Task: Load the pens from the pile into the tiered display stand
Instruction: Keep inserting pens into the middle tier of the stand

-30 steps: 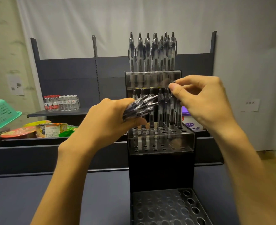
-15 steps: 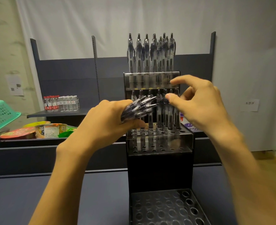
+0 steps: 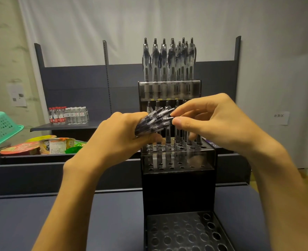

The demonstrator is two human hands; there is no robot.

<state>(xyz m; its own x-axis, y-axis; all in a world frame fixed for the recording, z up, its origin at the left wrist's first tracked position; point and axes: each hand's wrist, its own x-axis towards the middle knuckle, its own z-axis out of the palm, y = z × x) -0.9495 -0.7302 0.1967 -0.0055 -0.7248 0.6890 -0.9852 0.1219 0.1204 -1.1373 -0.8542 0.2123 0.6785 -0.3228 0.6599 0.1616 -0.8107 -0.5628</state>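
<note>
A bundle of pens (image 3: 154, 122) was gripped in the left hand (image 3: 120, 138), in front of the display stand (image 3: 178, 187)'s mid tier. The right hand (image 3: 209, 122), fingers curled, reached for one tip; actual pinch couldn't be told. Next move, prob.: one pen drawn out & dropped into a free hole. Pens slim, clear plastic w/ dark grips; stand black, smoky perforated tiers.

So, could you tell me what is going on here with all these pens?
A person is filling a black tiered display stand with pens. The left hand grips a bundle of clear-barrelled dark pens, and the right hand reaches its thumb and forefinger to the bundle's tips, apparently to draw one out. The top tier looks full, the middle tier is partly filled, and the bottom perforated tier holds none.
</note>
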